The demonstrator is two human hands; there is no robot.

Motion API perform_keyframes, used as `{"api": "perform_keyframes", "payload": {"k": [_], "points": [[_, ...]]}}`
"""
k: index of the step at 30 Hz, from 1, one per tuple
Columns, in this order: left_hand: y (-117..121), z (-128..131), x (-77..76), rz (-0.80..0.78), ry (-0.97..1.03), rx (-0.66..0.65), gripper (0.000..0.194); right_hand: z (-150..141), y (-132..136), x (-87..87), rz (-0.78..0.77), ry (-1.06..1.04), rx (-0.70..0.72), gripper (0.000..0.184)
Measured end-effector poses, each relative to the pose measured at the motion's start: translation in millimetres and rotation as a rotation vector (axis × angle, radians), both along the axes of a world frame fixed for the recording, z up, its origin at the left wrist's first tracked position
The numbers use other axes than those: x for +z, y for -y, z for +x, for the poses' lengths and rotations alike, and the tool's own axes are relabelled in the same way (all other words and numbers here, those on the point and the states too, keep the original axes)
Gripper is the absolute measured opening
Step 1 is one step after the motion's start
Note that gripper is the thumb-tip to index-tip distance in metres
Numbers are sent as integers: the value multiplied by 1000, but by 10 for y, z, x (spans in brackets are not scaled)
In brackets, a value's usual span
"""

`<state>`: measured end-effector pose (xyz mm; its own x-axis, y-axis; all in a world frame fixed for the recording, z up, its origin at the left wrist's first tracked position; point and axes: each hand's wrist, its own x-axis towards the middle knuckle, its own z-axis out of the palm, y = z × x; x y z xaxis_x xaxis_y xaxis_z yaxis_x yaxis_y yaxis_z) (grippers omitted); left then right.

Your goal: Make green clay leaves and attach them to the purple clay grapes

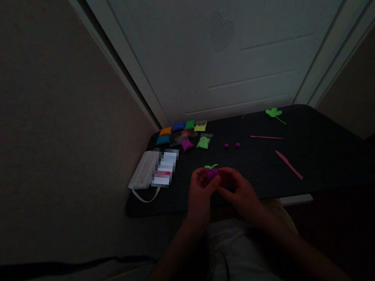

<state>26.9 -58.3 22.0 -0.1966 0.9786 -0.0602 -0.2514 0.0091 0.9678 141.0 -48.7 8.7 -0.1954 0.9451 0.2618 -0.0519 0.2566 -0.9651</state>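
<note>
A small bunch of purple clay balls with green clay leaves on top, like a bunch of grapes [211,173], is held over the near edge of the dark table [246,180]. My left hand [200,189] is closed around its left side, the thumb in front. From the right, the fingertips of my right hand [238,191] close on the same bunch. Two loose purple clay balls, one left [226,146] and one right [237,145], lie on the table beyond my hands.
Several clay packets [178,126] lie at the back left, including a light green one [203,142] and a purple one [187,145]. A white power bank [142,171] with a cable sits beside a lit phone [165,169]. To the right are a pink stick [266,137], a pink knife [288,164] and a green clay flower [273,113].
</note>
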Motion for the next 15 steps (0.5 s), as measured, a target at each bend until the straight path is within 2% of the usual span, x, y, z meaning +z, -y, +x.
{"api": "perform_keyframes", "payload": {"k": [5, 9, 15], "points": [[21, -4, 46, -2, 128, -15, 24, 3, 10, 9, 68, 72, -62, 39], [27, -22, 43, 9, 120, 16, 20, 32, 31, 22, 51, 58, -46, 39], [58, -20, 41, 19, 47, 18, 19, 113, -66, 27, -182, -176, -67, 26]]}}
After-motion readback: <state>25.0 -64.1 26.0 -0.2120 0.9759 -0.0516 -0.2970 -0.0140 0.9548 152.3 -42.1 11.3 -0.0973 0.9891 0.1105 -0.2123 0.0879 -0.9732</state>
